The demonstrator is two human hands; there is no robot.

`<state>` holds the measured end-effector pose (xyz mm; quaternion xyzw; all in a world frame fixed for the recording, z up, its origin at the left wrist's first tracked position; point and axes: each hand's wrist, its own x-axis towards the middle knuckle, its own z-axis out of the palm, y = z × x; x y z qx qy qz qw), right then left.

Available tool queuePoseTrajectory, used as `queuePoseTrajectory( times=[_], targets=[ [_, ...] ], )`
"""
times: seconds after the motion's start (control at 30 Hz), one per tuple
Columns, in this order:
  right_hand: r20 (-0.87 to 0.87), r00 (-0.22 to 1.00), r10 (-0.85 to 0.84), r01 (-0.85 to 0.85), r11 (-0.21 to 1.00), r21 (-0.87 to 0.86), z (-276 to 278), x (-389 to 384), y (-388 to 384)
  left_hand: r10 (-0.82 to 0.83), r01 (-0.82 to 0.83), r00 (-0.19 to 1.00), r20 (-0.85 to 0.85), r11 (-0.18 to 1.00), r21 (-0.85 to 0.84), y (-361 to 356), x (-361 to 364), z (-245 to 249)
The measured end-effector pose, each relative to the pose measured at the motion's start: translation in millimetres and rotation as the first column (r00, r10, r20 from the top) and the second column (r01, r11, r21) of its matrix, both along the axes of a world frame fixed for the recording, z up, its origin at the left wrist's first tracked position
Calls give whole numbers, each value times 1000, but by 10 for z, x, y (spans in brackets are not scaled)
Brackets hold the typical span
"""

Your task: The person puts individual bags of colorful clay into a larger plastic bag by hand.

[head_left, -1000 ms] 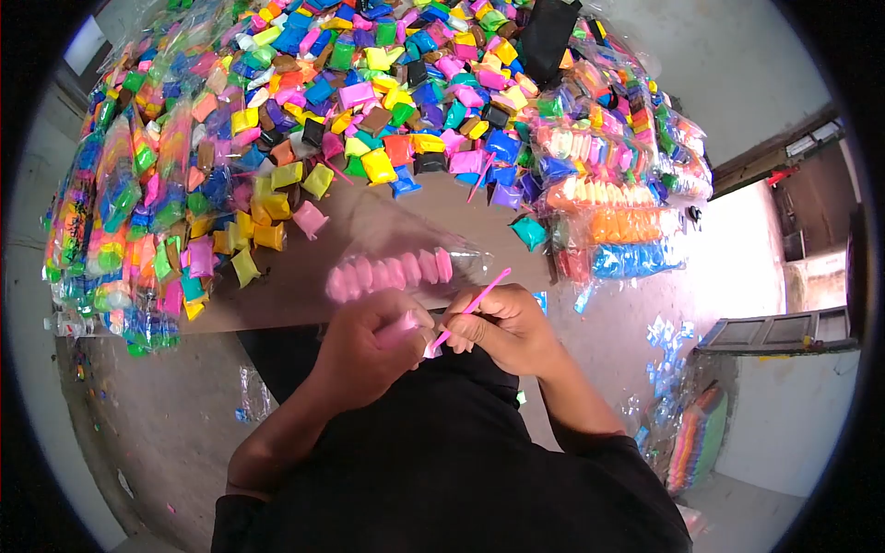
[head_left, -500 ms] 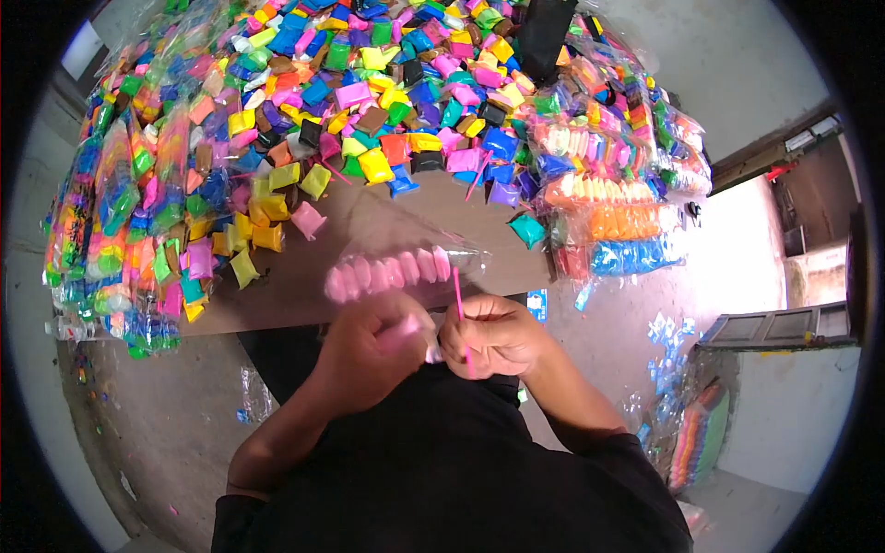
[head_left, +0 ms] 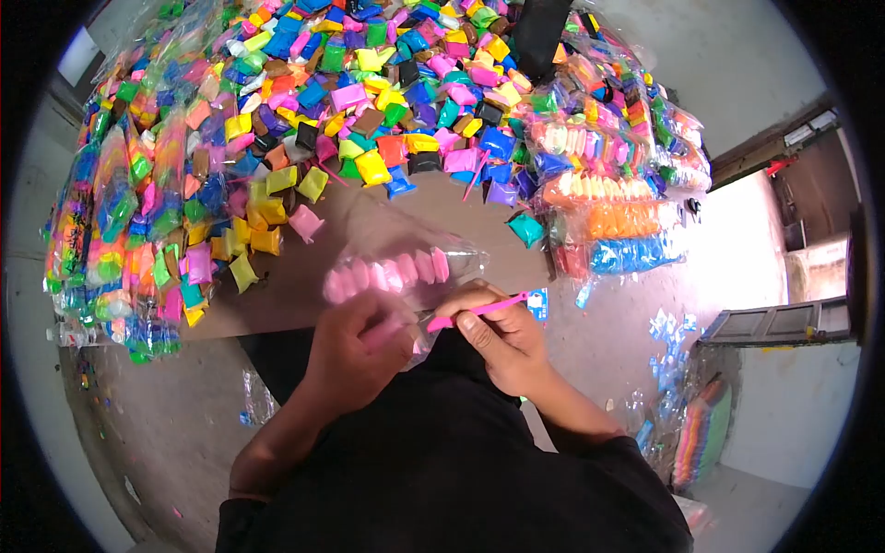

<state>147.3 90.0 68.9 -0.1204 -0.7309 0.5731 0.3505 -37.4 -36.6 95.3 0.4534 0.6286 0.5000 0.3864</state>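
A clear plastic bag (head_left: 466, 263) with a row of pink clay packets (head_left: 387, 274) in it lies at the table's near edge. My left hand (head_left: 359, 346) is closed on the near end of this bag; something pink and blurred shows between its fingers. In my right hand (head_left: 502, 336) a thin pink plastic modelling tool (head_left: 498, 307) is pinched between thumb and fingers. The tool lies nearly level, its wider end pointing at my left hand and close to the bag's plastic.
A large heap of small coloured packets (head_left: 369, 120) covers the back of the brown table (head_left: 277, 309). Filled clear bags stand at the left (head_left: 115, 203) and right (head_left: 608, 221). A teal packet (head_left: 526, 230) lies near the right edge. Blue-and-white scraps (head_left: 668, 355) litter the floor.
The pink tool has turned from upright to nearly level in my right hand, which has shifted slightly right. My left hand has moved a little left. The bag stays about where it was.
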Motion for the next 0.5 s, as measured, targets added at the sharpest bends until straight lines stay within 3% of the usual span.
queuePoseTrajectory(
  times=[0.13,0.2,0.33,0.43,0.5],
  targets=[
    [64,997,52,-50,998,-29,-62,42,-112,6,-6,1000,-16,1000,-11,-32,-1,-56],
    [216,975,55,48,894,-446,-58,69,-179,32,-31,998,-63,999,16,-23,15,-40],
    [237,970,59,44,913,-406,95,15,-260,39,-37,995,-91,999,28,-30,15,-31],
    [297,953,57,22,967,-255,-13,18,-256,38,-35,998,-49,998,55,-17,17,-45],
    [213,976,48,5,970,-242,-36,11,-252,21,-15,994,-110,998,58,-19,7,-59]
  ],
)
